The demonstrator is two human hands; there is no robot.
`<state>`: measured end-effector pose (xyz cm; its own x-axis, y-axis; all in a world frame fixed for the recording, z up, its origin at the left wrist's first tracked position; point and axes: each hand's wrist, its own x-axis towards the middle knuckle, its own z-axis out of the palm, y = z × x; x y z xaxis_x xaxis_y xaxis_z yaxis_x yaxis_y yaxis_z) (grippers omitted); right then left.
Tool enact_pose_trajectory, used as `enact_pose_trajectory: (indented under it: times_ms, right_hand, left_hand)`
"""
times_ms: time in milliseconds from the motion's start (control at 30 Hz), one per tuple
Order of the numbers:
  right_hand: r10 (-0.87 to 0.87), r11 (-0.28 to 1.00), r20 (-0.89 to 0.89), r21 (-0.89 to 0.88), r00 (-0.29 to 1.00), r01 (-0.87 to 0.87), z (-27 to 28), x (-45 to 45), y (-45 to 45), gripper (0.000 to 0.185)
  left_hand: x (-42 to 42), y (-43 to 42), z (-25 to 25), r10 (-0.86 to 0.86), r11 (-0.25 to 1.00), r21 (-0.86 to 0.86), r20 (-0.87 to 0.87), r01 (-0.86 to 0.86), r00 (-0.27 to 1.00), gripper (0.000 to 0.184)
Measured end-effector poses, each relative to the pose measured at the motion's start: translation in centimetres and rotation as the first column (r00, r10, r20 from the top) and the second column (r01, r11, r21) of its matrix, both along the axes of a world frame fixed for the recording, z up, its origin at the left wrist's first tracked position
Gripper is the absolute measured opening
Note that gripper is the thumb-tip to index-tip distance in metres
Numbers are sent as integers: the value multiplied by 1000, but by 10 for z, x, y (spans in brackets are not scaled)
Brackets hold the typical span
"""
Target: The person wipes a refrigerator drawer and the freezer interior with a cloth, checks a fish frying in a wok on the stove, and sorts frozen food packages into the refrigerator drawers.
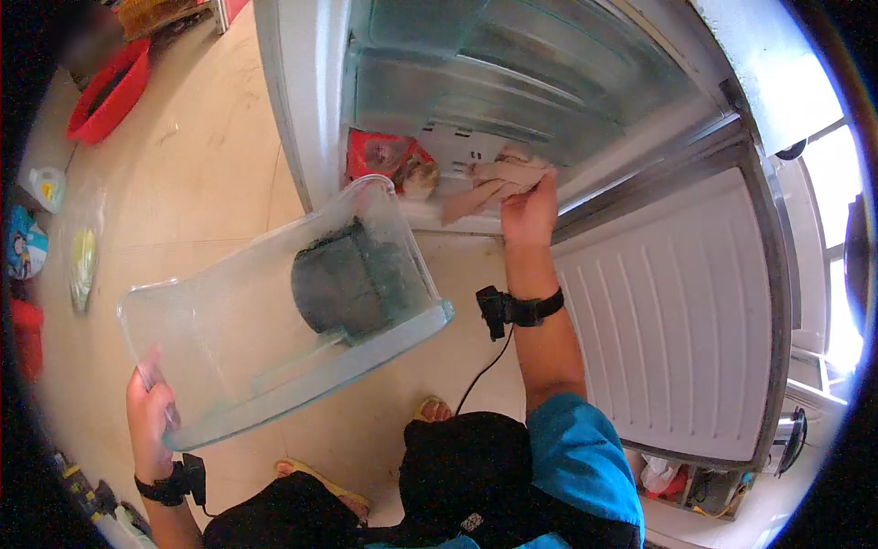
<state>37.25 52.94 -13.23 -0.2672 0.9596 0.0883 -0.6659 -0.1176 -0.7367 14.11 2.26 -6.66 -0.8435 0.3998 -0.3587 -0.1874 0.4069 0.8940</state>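
My left hand is closed around the left end of a clear plastic fridge drawer, which is tilted above the floor. A dark grey, rounded object shows through the drawer's clear wall; whether it lies inside or behind it I cannot tell. With fingers closed on a crumpled pinkish-beige cloth, my right hand reaches into the bottom of the open fridge. Left of the cloth, on the fridge floor, are a red container and a pale bundle in clear plastic.
Glass-like shelves fill the fridge above my right hand. Its ribbed white door stands open at the right. A red basin is on the tiled floor at upper left, with a bagged green vegetable and bottles along the left side.
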Motion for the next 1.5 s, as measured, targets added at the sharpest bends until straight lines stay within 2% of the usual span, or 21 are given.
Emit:
enact_pose_trajectory:
  times_ms: [67,200,267,400,500,600,667,700,733,767,800,867,900,933,967,1033,1133,1267,1333,1467,1500]
  right_hand:
    - [28,995,-22,-96,999,-30,12,5,-4,35]
    - [238,971,-50,-16,970,-239,8,24,8,34]
    - [513,850,-257,17,819,-527,43,26,-6,33]
    - [445,895,-20,-5,895,-446,158,18,-74,33]
    - [585,806,-213,44,783,-590,222,0,-114,36]
    - [608,792,-120,27,784,-610,251,-33,-171,33]
    - [808,589,-59,88,586,-803,250,-63,-222,28]
    - [737,675,26,-49,675,-736,230,-73,-230,28]
    - [699,665,231,138,677,-734,204,-90,-247,23]
    - [789,417,329,333,519,-846,177,-105,-252,15]
    - [645,371,561,364,519,-855,142,-120,-264,14]
    - [758,-31,652,55,12,-998,87,-147,-277,27]
    - [477,-198,834,411,278,-890,36,-165,-283,30]
    - [184,-460,787,599,589,-656,-2,-179,-284,33]
    - [167,-447,781,603,601,-660,-5,-185,-282,33]
    - [-71,-673,835,363,545,-644,-8,-190,-280,36]
    - [-98,-752,780,348,618,-559,-15,-209,-260,35]
    - [-226,-736,589,418,776,-532,-15,-206,-228,36]
    - [-503,-531,610,340,612,-776,-22,-189,-209,37]
    - [-678,-446,512,283,527,-849,-33,-168,-186,35]
    - [-731,-234,640,91,237,-968,-43,-172,-176,33]
  left_hand:
    - [4,4,5,2,1000,-2,6,-2,1000,60]
    - [2,-1,-1,-5,999,39,-16,5,1000,62]
    - [12,8,19,-21,999,35,20,20,1000,63]
    - [3,0,17,-132,986,106,10,131,991,66]
    - [12,22,29,-116,950,271,-147,153,982,67]
    - [11,25,32,-166,933,293,-161,207,973,68]
    - [13,32,42,-171,920,332,-140,209,975,69]
    - [14,35,44,-186,904,369,-115,215,976,70]
    - [15,35,42,-180,904,372,-116,211,977,70]
    - [16,37,39,-186,883,413,-128,223,974,71]
    - [15,38,36,-195,859,453,-141,238,971,73]
    - [16,38,35,-201,876,420,-132,238,971,74]
    - [17,39,35,-203,895,380,-123,235,971,75]
    - [20,40,32,-231,887,380,-128,263,965,75]
    - [23,41,27,-217,900,337,-207,278,954,75]
    - [22,42,27,-224,908,287,-282,305,933,75]
    - [21,42,29,-198,904,321,-273,283,942,74]
    - [9,35,40,-186,909,341,-183,240,965,73]
    - [9,32,40,-170,916,345,-131,206,977,73]
    - [5,35,33,-102,901,393,-216,183,971,71]
    - [5,36,32,-89,889,421,-223,178,971,70]
